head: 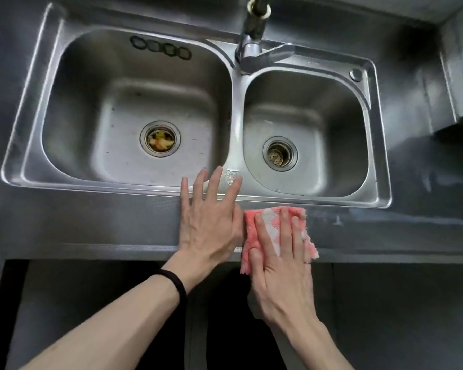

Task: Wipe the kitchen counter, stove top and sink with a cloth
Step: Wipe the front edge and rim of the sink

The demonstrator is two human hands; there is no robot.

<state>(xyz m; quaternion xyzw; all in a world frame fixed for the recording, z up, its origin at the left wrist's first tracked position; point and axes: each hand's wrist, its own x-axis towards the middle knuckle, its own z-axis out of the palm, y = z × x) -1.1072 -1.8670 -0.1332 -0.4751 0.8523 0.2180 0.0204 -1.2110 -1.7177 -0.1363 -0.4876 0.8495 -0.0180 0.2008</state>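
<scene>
Pink cloth (pixel 274 231) pressed flat on counter (pixel 91 225) front strip under right hand (pixel 281 259), just below sink (pixel 332 202) rim.

Right hand is laid palm-down with fingers spread straight, nothing gripped; the cloth is pinned beneath fingers and palm, its edges showing past the fingertips and on both sides, one corner hanging over the counter's front edge. Left hand (pixel 207 222) is laid flat and open on the bare counter just beside the cloth, fingertips reaching onto the sink rim at the divider between basins. A dark band (pixel 177 285) is worn on the left wrist. Food scraps are seen in the left basin's drain (pixel 160 139).
</scene>
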